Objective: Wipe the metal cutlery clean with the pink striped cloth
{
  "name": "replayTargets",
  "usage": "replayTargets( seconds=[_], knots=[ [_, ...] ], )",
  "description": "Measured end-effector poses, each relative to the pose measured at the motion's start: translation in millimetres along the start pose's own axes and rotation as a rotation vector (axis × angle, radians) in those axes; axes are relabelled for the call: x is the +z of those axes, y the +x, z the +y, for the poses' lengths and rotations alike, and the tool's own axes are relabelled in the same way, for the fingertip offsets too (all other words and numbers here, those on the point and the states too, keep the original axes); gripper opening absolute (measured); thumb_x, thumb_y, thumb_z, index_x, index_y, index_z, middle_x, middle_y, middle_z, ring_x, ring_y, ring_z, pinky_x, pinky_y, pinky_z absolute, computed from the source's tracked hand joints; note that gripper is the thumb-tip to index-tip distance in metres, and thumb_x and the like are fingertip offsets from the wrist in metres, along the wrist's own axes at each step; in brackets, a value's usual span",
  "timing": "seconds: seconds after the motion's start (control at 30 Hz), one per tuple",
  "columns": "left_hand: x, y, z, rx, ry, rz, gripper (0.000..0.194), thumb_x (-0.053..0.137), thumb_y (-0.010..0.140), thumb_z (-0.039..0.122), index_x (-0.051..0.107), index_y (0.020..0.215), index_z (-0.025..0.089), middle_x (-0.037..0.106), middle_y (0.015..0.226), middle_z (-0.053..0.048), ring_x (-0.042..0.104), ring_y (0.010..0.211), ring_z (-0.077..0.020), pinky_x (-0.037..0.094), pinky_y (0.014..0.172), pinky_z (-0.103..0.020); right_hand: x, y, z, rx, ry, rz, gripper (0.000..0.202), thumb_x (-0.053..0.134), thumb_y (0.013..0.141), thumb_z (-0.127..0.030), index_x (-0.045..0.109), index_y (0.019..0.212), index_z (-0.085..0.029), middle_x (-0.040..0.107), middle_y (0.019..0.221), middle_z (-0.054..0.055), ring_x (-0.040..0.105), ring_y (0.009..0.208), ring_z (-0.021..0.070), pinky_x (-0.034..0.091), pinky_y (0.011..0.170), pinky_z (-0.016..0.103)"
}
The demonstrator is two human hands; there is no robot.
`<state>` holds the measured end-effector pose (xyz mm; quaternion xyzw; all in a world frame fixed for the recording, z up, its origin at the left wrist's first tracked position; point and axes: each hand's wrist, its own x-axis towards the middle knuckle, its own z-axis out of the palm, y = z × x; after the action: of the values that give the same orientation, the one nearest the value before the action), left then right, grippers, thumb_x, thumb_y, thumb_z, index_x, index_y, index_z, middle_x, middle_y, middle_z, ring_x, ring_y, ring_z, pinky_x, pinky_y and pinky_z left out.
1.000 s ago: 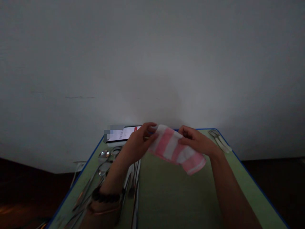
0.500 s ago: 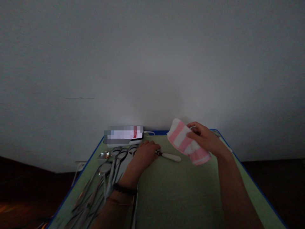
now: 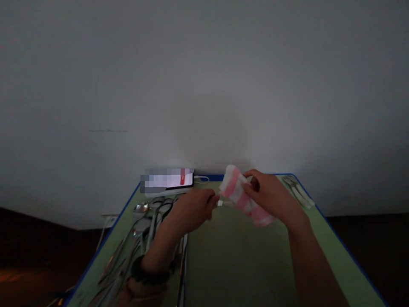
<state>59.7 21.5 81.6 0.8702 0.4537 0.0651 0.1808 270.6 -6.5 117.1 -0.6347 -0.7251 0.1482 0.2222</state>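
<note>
My left hand (image 3: 198, 207) is closed in a pinch on a utensil (image 3: 223, 204) with a metal neck and a pale handle; the hand hides its head, and the cloth covers the handle's far end. Between the thumb and fingers of my right hand (image 3: 260, 189) hangs a pink and white striped cloth (image 3: 241, 194), right beside the utensil. Several metal spoons (image 3: 140, 209) and other cutlery lie in a pile on the left of the green table, partly behind my left forearm.
A lit phone (image 3: 171, 180) with a white cable (image 3: 202, 179) stands at the table's back left. Cutlery with pale handles (image 3: 300, 194) lies at the back right corner. A wall (image 3: 211, 85) rises behind the blue table edge (image 3: 214, 177).
My left hand has lifted the utensil's end slightly. The cloth in my right hand has moved left, over the handle. The cutlery at the back right now shows more fully.
</note>
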Motion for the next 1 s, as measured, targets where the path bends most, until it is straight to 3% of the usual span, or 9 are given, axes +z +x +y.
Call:
replayTargets(
  seconds=[0.17, 0.23, 0.3, 0.47, 0.57, 0.67, 0.73, 0.9, 1.0],
  knots=[
    [-18.3, -11, 1, -0.081, 0.030, 0.081, 0.035, 0.032, 0.089, 0.036, 0.058, 0.074, 0.018, 0.061, 0.061, -0.002, 0.055, 0.053, -0.0127, 0.034, 0.050, -0.022, -13, -10, -18, 0.035, -0.044, 0.301, 0.023, 0.051, 0.076, -0.025, 0.058, 0.098, -0.022, 0.062, 0.075, 0.003, 0.055, 0.064, 0.0152, 0.037, 0.060, 0.027],
    [-21.1, -14, -1, -0.097, 0.037, 0.087, 0.033, 0.033, 0.088, 0.035, 0.057, 0.074, 0.018, 0.061, 0.062, -0.002, 0.054, 0.052, -0.0126, 0.034, 0.049, -0.022, -14, -12, -20, 0.045, -0.027, 0.360, 0.024, 0.052, 0.076, -0.027, 0.058, 0.099, -0.022, 0.063, 0.074, 0.003, 0.056, 0.063, 0.0155, 0.038, 0.059, 0.028],
    [-22.4, -15, -2, -0.085, 0.029, 0.099, 0.032, 0.034, 0.088, 0.034, 0.057, 0.073, 0.018, 0.061, 0.061, -0.002, 0.054, 0.052, -0.0124, 0.034, 0.050, -0.022, -10, -12, -22, 0.048, 0.021, 0.270, 0.024, 0.052, 0.076, -0.028, 0.058, 0.099, -0.022, 0.063, 0.070, 0.002, 0.055, 0.059, 0.0147, 0.038, 0.057, 0.027],
    [-25.3, -14, 6, -0.026, 0.014, 0.177, 0.032, 0.033, 0.089, 0.035, 0.058, 0.077, 0.018, 0.060, 0.060, -0.001, 0.053, 0.051, -0.0120, 0.032, 0.049, -0.022, 13, -6, -30, -0.076, 0.313, -0.171, 0.023, 0.048, 0.082, -0.031, 0.062, 0.097, -0.021, 0.067, 0.078, 0.002, 0.060, 0.066, 0.0143, 0.042, 0.059, 0.025],
    [-28.7, -14, 10, -0.005, -0.009, 0.255, 0.032, 0.032, 0.090, 0.034, 0.057, 0.079, 0.017, 0.059, 0.059, 0.000, 0.053, 0.051, -0.0119, 0.031, 0.049, -0.022, 20, -3, -35, -0.170, 0.413, -0.124, 0.026, 0.040, 0.087, -0.025, 0.061, 0.102, -0.023, 0.066, 0.094, 0.003, 0.060, 0.083, 0.0146, 0.044, 0.076, 0.028],
    [-32.7, -13, 11, 0.026, -0.080, 0.306, 0.031, 0.032, 0.091, 0.031, 0.056, 0.079, 0.017, 0.059, 0.058, 0.001, 0.053, 0.051, -0.0107, 0.033, 0.050, -0.021, 22, -2, -32, -0.224, 0.288, 0.070, 0.027, 0.044, 0.085, -0.024, 0.057, 0.109, -0.024, 0.060, 0.106, 0.005, 0.053, 0.099, 0.0172, 0.039, 0.088, 0.033],
    [-34.0, -13, 11, 0.050, -0.113, 0.335, 0.029, 0.034, 0.091, 0.030, 0.055, 0.078, 0.016, 0.058, 0.058, 0.002, 0.051, 0.050, -0.0098, 0.032, 0.050, -0.021, 22, -2, -29, -0.269, 0.180, 0.116, 0.030, 0.052, 0.081, -0.027, 0.055, 0.111, -0.024, 0.055, 0.112, 0.006, 0.047, 0.106, 0.0197, 0.035, 0.092, 0.036],
    [-32.0, -12, 12, 0.159, -0.133, 0.384, 0.028, 0.035, 0.092, 0.028, 0.054, 0.075, 0.016, 0.057, 0.062, 0.002, 0.049, 0.052, -0.0083, 0.030, 0.050, -0.022, 20, -4, -27, -0.249, 0.074, -0.114, 0.020, 0.049, 0.083, -0.037, 0.056, 0.092, -0.020, 0.061, 0.087, 0.004, 0.054, 0.080, 0.0169, 0.039, 0.071, 0.030],
    [-31.4, -13, 12, 0.234, -0.147, 0.348, 0.026, 0.035, 0.092, 0.027, 0.054, 0.078, 0.016, 0.057, 0.065, 0.001, 0.049, 0.056, -0.0084, 0.031, 0.052, -0.022, 15, -7, -32, -0.220, 0.081, -0.247, 0.029, 0.040, 0.086, -0.045, 0.053, 0.081, -0.020, 0.060, 0.076, 0.002, 0.052, 0.067, 0.0146, 0.036, 0.061, 0.027]
  ],
)
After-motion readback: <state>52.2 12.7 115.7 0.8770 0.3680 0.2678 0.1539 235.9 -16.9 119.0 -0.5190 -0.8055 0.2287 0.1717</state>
